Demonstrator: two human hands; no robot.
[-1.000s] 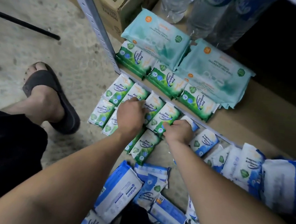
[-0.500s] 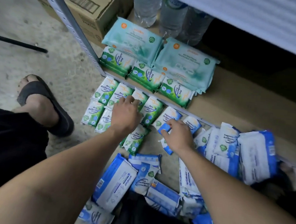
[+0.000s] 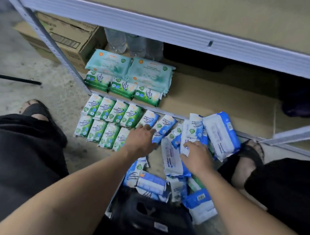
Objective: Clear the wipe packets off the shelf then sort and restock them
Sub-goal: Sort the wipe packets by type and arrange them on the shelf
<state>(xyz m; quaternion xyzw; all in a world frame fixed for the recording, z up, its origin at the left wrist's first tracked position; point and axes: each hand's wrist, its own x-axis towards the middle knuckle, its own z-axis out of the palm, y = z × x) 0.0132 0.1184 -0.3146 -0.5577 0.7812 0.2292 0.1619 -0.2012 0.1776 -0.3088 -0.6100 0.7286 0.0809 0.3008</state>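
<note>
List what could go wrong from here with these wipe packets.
1. The blue packets lean loosely by the right hand; a nudge could spill them.
2. The left hand is right beside the green rows; a careless sweep may scatter them.
3. Some packets lie close by the sandalled foot and could get stepped on.

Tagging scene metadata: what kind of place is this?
Probably a shop stockroom or storeroom: a slotted metal shelving rack, a barcoded cardboard carton beside it, and many identical wipe packets laid in rows on a bare concrete floor.
</note>
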